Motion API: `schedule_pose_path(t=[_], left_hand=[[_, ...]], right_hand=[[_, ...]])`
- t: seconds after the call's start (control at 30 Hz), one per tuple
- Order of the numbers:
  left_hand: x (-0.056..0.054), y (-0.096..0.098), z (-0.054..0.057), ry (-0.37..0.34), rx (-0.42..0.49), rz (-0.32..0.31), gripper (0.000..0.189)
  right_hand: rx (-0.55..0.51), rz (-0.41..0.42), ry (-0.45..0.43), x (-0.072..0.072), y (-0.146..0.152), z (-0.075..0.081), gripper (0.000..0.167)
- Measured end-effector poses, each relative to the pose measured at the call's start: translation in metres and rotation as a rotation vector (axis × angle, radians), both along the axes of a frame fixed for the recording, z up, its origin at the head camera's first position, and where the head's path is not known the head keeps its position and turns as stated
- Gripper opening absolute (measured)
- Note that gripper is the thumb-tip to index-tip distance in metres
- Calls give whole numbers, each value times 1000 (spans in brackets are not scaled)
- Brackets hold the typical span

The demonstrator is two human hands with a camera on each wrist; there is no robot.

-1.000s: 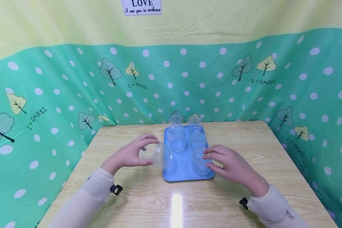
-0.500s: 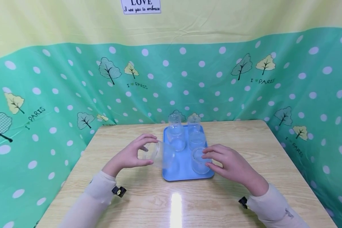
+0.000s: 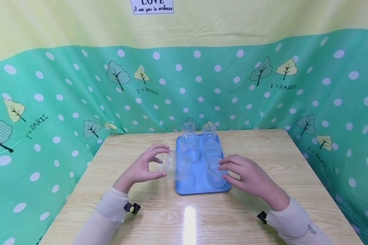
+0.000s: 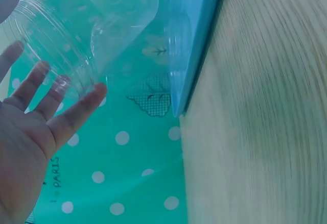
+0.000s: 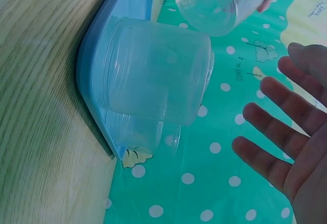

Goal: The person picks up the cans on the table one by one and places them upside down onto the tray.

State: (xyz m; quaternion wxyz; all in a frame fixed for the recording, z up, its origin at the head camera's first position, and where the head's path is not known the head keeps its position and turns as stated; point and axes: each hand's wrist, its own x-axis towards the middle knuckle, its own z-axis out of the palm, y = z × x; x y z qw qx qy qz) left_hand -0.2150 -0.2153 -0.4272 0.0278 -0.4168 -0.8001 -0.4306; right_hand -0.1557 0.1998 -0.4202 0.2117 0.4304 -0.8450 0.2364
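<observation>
My left hand (image 3: 144, 166) grips a clear plastic jar (image 3: 181, 165) by its ridged neck. The jar lies tilted on its side in the air, its wide body pointing right and overlapping the left part of a blue tray (image 3: 190, 188). In the left wrist view, the fingertips (image 4: 97, 92) rest along the ridged neck. A second clear jar (image 3: 216, 178) stands at the tray's front right corner. My right hand (image 3: 248, 175) is beside that jar, its fingers loosely spread; in the right wrist view, a gap shows between the fingers and the standing jar (image 5: 158, 73).
Several more clear jars, such as one at the right (image 3: 212, 151) and one at the left (image 3: 190, 153), stand in two rows toward the back of the tray. Under it is a wooden table (image 3: 153, 217). A green dotted curtain (image 3: 159, 112) hangs behind and at both sides.
The left hand and its jar have shifted a little to the right, further over the tray. My right hand and the standing jars stay where they were.
</observation>
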Motion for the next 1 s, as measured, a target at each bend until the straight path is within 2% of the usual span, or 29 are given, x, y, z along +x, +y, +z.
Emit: schedule_pose_path(t=[0.4,0.63,1.0], left_hand=[[2,7,-3,-18,133,-49,77],[6,13,-3,-11,168,-62,78],[18,24,10,10,201,-54,77]], right_hand=[[6,-8,7,-1,1,-2,24],[1,-3,17,-1,0,-1,25],[1,-6,7,0,-1,0,25]])
